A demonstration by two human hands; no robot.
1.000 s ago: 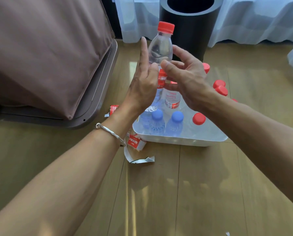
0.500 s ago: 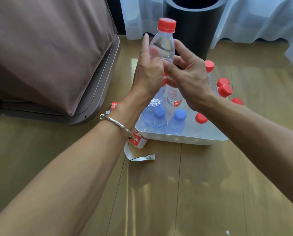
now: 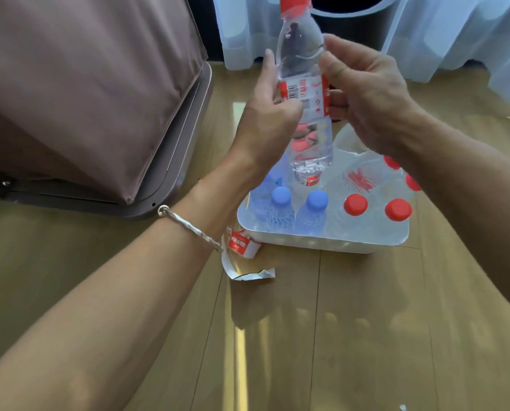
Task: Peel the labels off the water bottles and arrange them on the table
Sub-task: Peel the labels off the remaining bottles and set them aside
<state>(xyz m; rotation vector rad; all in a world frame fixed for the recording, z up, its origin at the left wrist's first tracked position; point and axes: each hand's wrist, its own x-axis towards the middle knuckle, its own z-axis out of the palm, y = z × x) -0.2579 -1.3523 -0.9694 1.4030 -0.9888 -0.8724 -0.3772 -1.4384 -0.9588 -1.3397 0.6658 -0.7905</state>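
bottle: upright between both hands, above tray | left hand: pinches label | right hand: grips bottle

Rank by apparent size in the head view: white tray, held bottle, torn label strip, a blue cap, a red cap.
1. white tray
2. held bottle, raised nearer the camera, so unsure
3. torn label strip
4. blue cap and red cap look alike; unranked

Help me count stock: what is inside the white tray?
In the tray, along its near wall, stand two blue-capped bottles and two red-capped bottles; more red caps show behind. The held bottle, left hand and right hand cover the far part.
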